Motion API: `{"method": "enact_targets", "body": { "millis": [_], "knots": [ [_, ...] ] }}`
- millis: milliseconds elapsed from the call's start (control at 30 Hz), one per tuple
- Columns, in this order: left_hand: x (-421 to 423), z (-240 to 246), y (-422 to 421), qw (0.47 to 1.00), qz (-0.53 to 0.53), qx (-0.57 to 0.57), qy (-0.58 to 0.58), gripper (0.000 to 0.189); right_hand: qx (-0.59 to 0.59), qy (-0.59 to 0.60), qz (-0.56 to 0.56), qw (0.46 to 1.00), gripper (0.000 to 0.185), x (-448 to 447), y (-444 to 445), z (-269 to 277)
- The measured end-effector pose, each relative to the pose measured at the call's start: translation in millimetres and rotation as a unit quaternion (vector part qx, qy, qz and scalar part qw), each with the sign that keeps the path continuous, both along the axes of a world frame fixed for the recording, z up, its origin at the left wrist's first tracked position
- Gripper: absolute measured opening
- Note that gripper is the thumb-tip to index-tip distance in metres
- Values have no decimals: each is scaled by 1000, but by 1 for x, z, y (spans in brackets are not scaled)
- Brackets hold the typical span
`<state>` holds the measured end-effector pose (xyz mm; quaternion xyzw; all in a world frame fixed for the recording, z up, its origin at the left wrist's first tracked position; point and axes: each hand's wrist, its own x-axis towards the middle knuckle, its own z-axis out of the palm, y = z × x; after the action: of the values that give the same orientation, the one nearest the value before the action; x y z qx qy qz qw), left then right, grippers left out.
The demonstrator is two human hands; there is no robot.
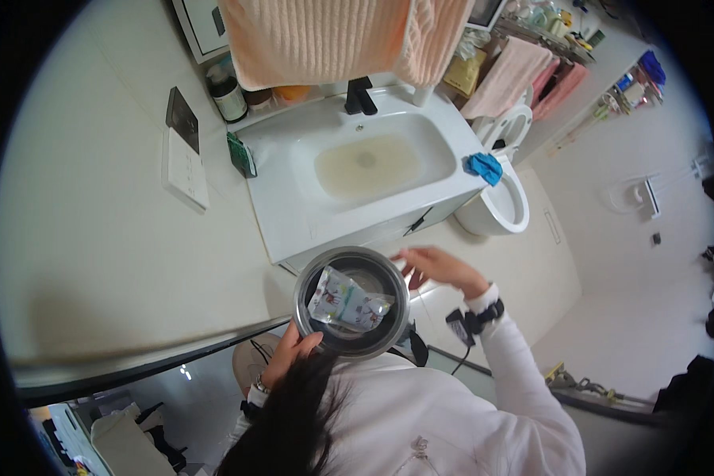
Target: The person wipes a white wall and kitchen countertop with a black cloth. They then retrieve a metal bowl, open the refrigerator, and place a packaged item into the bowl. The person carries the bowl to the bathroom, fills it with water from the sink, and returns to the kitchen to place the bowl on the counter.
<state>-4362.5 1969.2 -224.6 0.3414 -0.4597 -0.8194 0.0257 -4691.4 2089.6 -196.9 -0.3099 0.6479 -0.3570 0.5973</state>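
My left hand point(291, 352) grips the lower left rim of a round metal basin point(401, 309), with the thumb over its edge. Inside the basin lies a printed plastic packet point(348, 302), tilted across the bottom. My right hand point(437, 268) is just off the basin's right rim, fingers spread and holding nothing; whether a fingertip touches the rim I cannot tell. Ahead of me, a white washbasin point(285, 220) has cloudy water point(366, 169) standing in its bowl, below a black faucet point(360, 96).
A blue cloth point(484, 168) rests on the washbasin's right corner, beside a toilet point(506, 205). On the left edge stands a green packet point(241, 156), near a dark pump bottle point(226, 95). Peach towels point(327, 41) hang above. A device cable point(463, 360) dangles from my right wrist.
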Motion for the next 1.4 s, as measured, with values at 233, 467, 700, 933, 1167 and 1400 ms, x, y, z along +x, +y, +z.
{"method": "enact_targets", "body": {
  "millis": [233,467,700,933,1167,1400],
  "knots": [
    [-25,-10,38,976,214,6,-33,67,-115,-8,-121,986,44,-178,-151,-25],
    [-83,-15,86,903,429,0,8,53,-134,-130,-245,951,31,-250,-292,-80],
    [-153,-8,114,836,547,-43,-21,52,-167,-138,-239,947,25,-271,-351,-127],
    [-175,-5,131,807,591,-12,2,58,-192,-175,-166,951,18,-244,-374,-115],
    [-180,1,114,802,594,-53,-27,52,-221,-269,-116,930,27,-275,-360,-110],
    [-190,5,104,786,616,-41,27,47,47,-157,-227,960,16,-293,-314,-141]
  ]
}}
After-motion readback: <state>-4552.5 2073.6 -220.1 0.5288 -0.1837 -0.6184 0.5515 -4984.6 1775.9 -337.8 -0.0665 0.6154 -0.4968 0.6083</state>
